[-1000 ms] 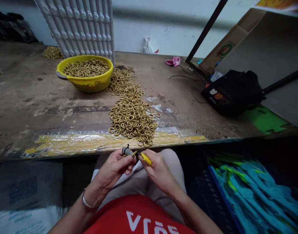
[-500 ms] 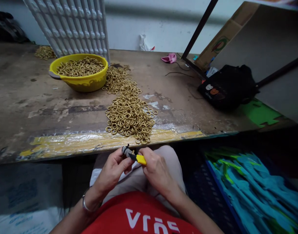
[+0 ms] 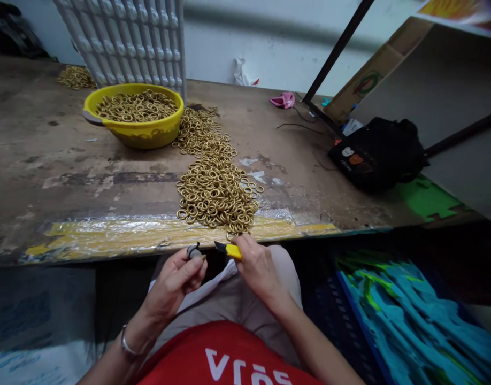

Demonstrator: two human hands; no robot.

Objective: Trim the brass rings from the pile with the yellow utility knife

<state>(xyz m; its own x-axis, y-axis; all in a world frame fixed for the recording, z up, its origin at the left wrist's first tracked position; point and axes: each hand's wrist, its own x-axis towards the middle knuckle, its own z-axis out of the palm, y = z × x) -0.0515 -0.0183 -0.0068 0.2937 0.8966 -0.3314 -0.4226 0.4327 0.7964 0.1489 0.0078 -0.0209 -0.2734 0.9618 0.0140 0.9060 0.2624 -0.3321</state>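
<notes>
My left hand [image 3: 174, 280] is closed around a small grey ring-like piece [image 3: 193, 251], held just below the table's front edge. My right hand [image 3: 258, 267] grips a yellow utility knife [image 3: 228, 249] with its dark blade pointing left, a short gap from the grey piece. Both hands hover over my lap, where a white cloth [image 3: 207, 286] lies. Straight ahead on the worn wooden table [image 3: 48, 176] lies a large pile of brass rings [image 3: 215, 187]. A yellow bowl [image 3: 138, 133] further back holds more of these rings.
A white lattice crate [image 3: 129, 43] stands behind the bowl, with another small ring heap [image 3: 74, 77] at its left. A black bag [image 3: 377, 152] and a cardboard box [image 3: 369, 69] sit at the right. Blue-green sheets [image 3: 409, 315] lie on the floor at my right.
The knife tip and the grey piece were touching; now my hands have drawn apart, the right one rising toward the table edge and the left one shifting left.
</notes>
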